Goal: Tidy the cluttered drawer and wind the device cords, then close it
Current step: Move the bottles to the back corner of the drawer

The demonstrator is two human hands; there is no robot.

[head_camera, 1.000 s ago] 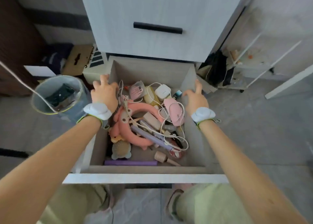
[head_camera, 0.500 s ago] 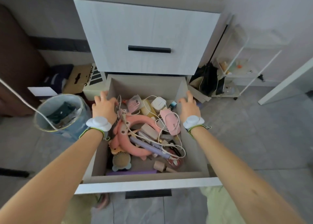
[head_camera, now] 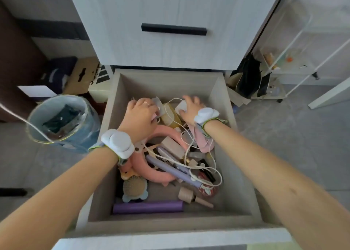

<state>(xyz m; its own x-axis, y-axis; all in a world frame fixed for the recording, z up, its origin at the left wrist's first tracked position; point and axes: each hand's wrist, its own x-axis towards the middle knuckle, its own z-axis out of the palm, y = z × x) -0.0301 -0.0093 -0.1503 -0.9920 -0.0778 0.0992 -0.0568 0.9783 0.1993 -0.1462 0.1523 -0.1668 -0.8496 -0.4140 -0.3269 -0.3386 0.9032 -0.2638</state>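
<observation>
Open wooden drawer (head_camera: pixel 221 98); rounded white charger (head_camera: pixel 180 107) at back edge is clasped by right hand (head_camera: pixel 191 108); left hand (head_camera: pixel 141 117) curled over tangled white cord (head_camera: pixel 191 164), its hold cannot be told; smooth purple cylinder (head_camera: pixel 147 207) lies along front edge.

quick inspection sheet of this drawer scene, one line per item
surface: open drawer, wooden floor bare only near the front
job's things: white charger block, cream device, pink device
clutter: pink ring-shaped item, lilac stick, purple roll, round hairbrush, wooden block
hands: left hand on a clear packet; right hand on the charger block
cables: white cord loose, looped over the pile
surroundings: bin to the left, closed drawer front above
</observation>
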